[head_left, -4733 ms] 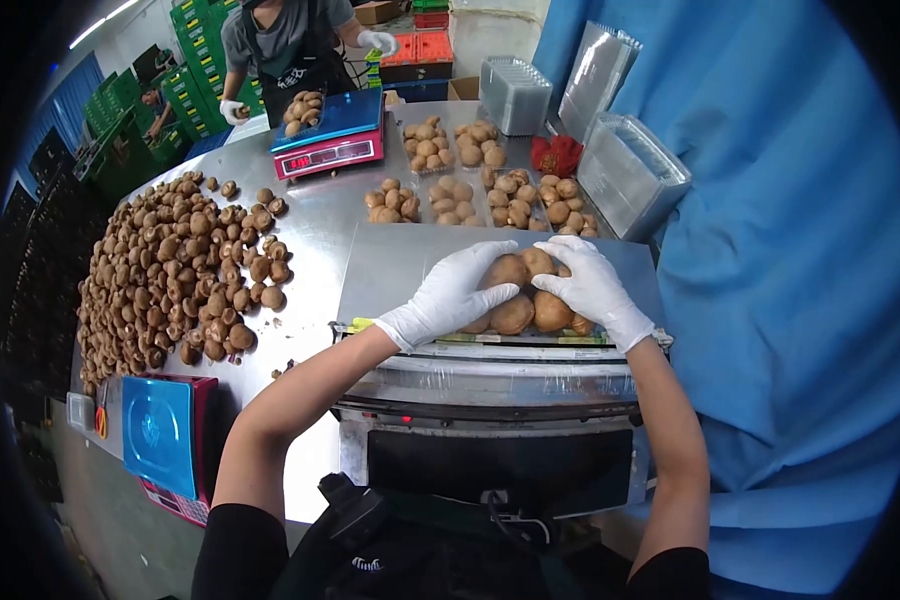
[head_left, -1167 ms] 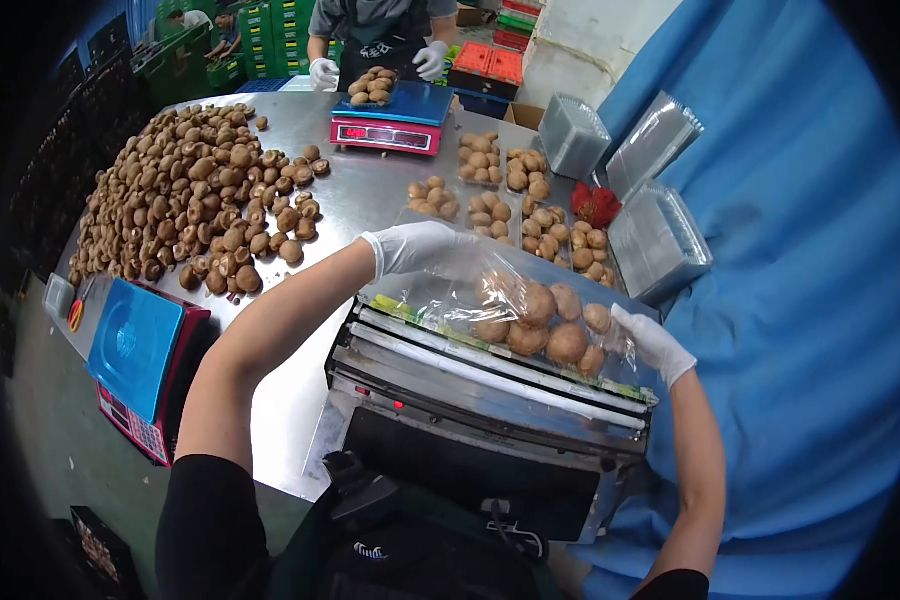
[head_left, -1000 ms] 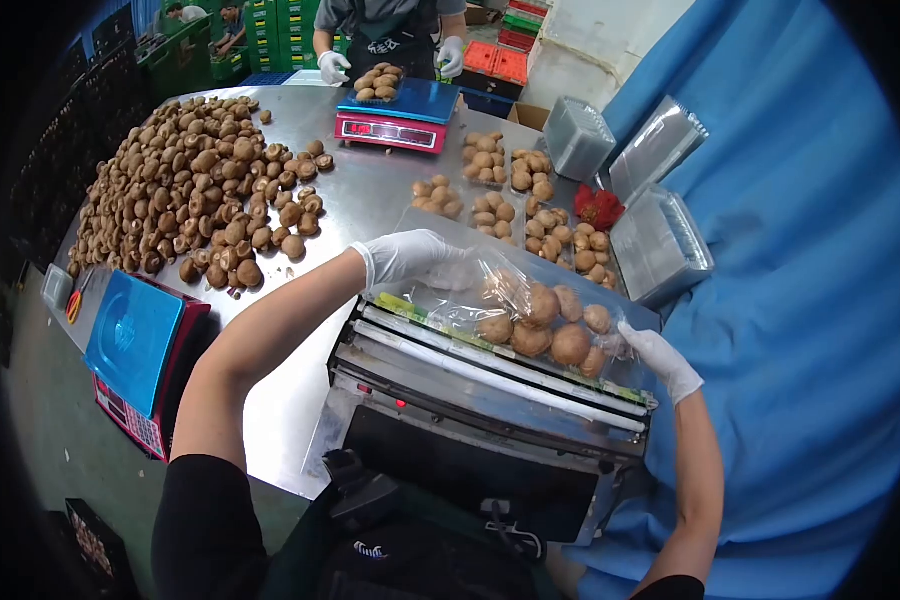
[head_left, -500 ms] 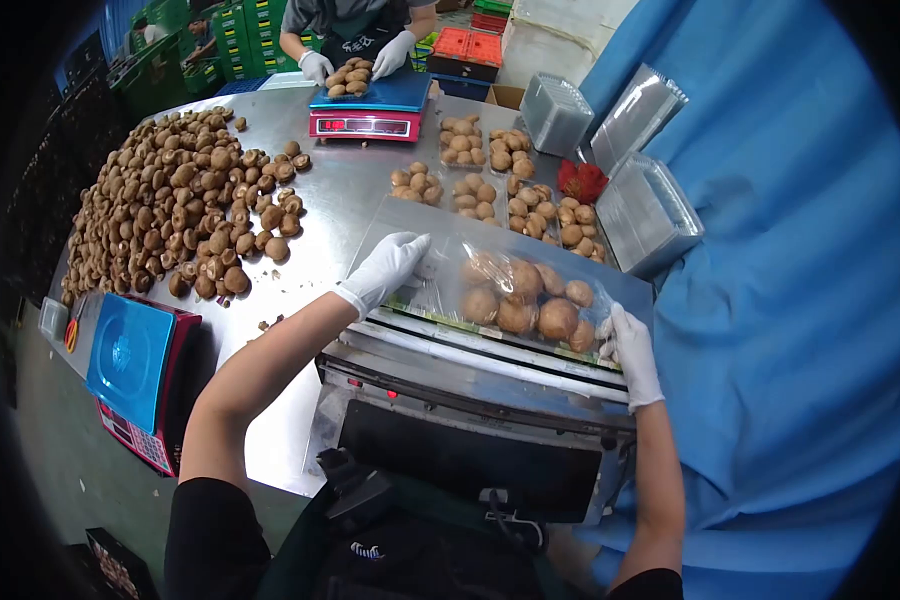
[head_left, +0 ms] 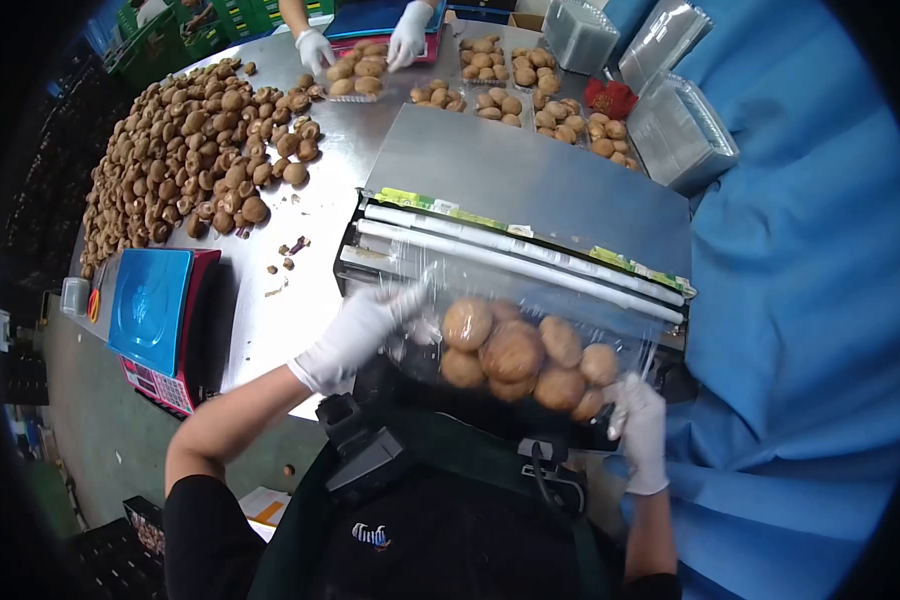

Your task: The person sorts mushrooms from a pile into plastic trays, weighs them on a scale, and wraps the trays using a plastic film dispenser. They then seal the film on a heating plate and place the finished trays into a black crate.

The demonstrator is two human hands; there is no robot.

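A tray of brown mushrooms (head_left: 510, 350) is held close to my body, just in front of the wrapping machine's white rollers (head_left: 520, 262). Clear plastic wrap (head_left: 425, 265) covers it and stretches back toward the rollers. My left hand (head_left: 355, 335), white-gloved and somewhat blurred, is closed on the wrap at the tray's left end. At the opposite end, my gloved right hand (head_left: 638, 425) grips the tray's corner with the wrap. The tray's own edges are hard to make out under the film.
A big heap of mushrooms (head_left: 190, 150) covers the table's left. Filled trays (head_left: 560, 120) and stacked empty trays (head_left: 682, 130) stand at back right. A blue-topped scale (head_left: 150, 310) sits left. Across the table, a co-worker's gloved hands (head_left: 408, 35) hold another mushroom tray (head_left: 357, 75).
Both my hands have drawn the tray from the machine's metal top toward my body, past the rollers, with film trailing. The co-worker's tray has left the far scale and moved nearer.
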